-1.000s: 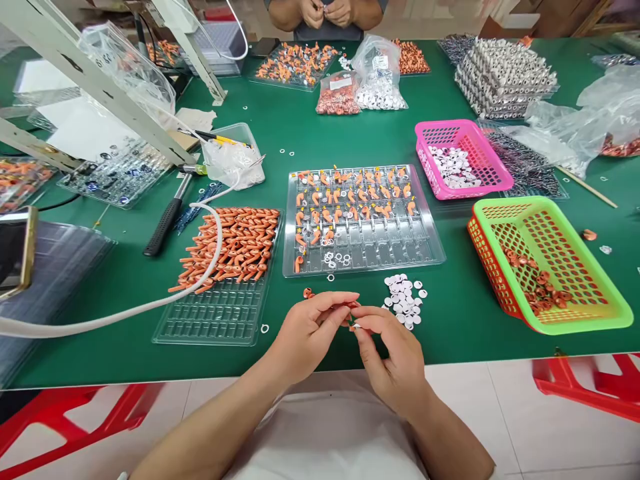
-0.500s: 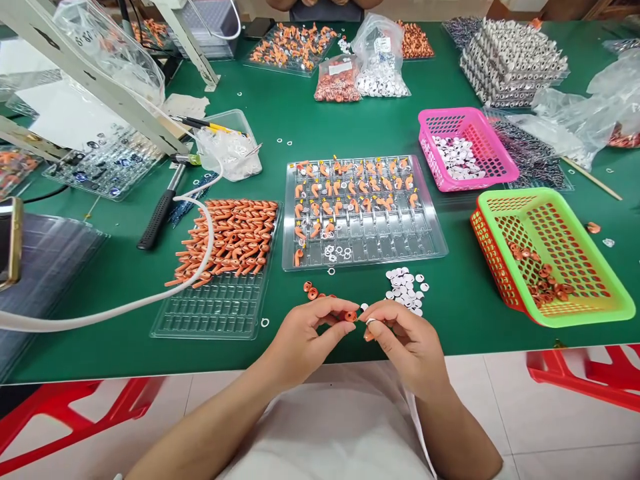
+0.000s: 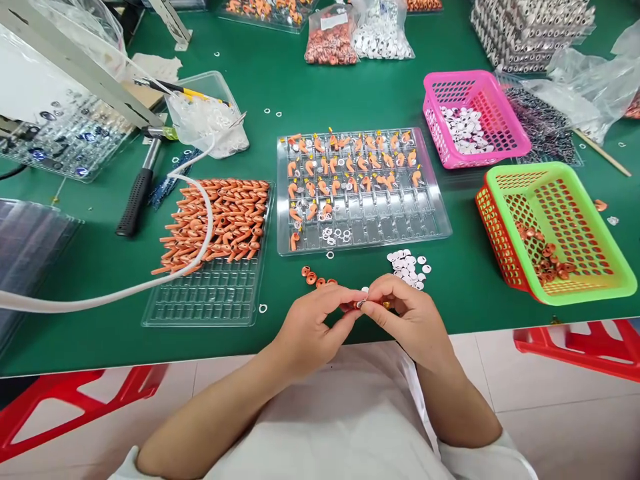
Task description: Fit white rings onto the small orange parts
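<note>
My left hand (image 3: pixel 317 327) is closed, pinching a small orange cup-shaped piece that its fingers mostly hide. Fingertip to fingertip with it, my right hand (image 3: pixel 413 323) is closed on a small white disc (image 3: pixel 359 304) against that piece. A bit of yellow and orange (image 3: pixel 386 305) shows under the right fingers; its shape is hidden. Just beyond the left hand lie several orange cups (image 3: pixel 311 278). Loose white discs (image 3: pixel 409 268) are heaped beyond the right hand. Farther back, a clear compartment tray (image 3: pixel 400 227) holds curved orange parts with yellow tips and some white rings.
At left, orange stemmed parts (image 3: pixel 220 223) fill the upper part of another clear tray (image 3: pixel 200 310), crossed by a white hose (image 3: pixel 100 307). A hammer (image 3: pixel 136 193) lies beyond. On the right stand a pink basket (image 3: pixel 500 160) with white discs and a green basket (image 3: pixel 595 293) with orange cups.
My hands have come together, and the white disc now meets the orange piece at the fingertips. The view has tilted downward, so the table's things sit higher in the picture.
</note>
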Demonstrator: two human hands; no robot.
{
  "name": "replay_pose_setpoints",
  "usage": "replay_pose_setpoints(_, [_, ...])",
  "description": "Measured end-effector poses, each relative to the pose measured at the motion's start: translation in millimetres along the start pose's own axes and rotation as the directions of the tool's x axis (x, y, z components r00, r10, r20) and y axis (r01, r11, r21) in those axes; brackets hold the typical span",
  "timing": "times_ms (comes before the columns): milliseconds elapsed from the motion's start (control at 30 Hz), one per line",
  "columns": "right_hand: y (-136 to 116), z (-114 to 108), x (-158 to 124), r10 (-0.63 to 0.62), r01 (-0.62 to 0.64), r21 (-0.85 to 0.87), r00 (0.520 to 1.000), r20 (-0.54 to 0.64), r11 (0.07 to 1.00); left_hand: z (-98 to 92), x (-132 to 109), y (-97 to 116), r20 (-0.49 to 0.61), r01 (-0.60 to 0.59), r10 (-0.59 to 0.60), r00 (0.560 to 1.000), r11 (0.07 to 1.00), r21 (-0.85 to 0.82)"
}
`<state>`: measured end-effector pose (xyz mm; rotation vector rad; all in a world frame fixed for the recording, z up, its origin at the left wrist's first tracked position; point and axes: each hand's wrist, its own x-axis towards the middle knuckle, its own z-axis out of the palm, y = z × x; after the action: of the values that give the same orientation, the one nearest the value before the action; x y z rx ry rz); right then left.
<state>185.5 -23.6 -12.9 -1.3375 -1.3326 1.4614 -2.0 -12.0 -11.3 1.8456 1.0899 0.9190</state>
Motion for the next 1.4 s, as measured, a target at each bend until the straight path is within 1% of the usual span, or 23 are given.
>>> replay_pose_setpoints(200, [-3.5,2.5,-1.1,-0.05,0.048,-0.138,0.999,-0.01,0.989,0.6,-0.2,-1.4,-0.009,0.017,-0.016,1.0,0.996,0.083])
replay_pose_setpoints(300, [-4.9,2.5,0.1,-0.045,0.043,-0.182,0.999,-0.01,0.982,0.5,-0.6,-1.9,0.002,0.029,-0.03,1.0,0.995,0.096])
replay_pose_setpoints(500, [-6.3,1.0,4.4,0.007,0.002,-0.176,0.999,0.052,0.984,0.7,0.1,-5.7,-0.011,-0.008,0.009,1.0,0.996,0.088])
replay_pose_setpoints(667, [-7.6,1.5,6.7,0.032,-0.02,-0.198,0.998,0.058,0.98,0.5,-1.2,-7.9,-0.033,-0.014,0.018,0.999,0.995,0.102])
replay_pose_setpoints(933, [-9.7,3.9,11.2,0.056,-0.037,-0.246,0.996,0.072,0.969,-4.4,-2.5,-9.7,0.004,0.039,-0.04,0.999,0.994,0.106])
replay_pose_setpoints(1067, [-9.9,7.2,9.6,0.01,0.006,-0.295,0.999,0.053,0.956,-8.8,-3.9,-10.4,0.026,0.123,-0.124,0.992,0.991,0.057])
replay_pose_setpoints(1200, [-11.7,10.4,4.7,-0.066,0.086,-0.32,0.995,0.073,0.944,-12.2,-5.1,-8.0,0.062,0.201,-0.201,0.978,0.979,-0.008])
replay_pose_setpoints(1267, [-12.4,12.6,1.6,-0.11,0.13,-0.344,0.991,0.076,0.93,-13.3,-5.8,-5.8,0.06,0.204,-0.204,0.977,0.979,0.007])
replay_pose_setpoints(1400, [-10.2,17.9,-2.5,-0.201,0.209,-0.415,0.977,0.064,0.885,-14.9,-6.5,-3.1,0.034,0.155,-0.156,0.987,0.987,0.047])
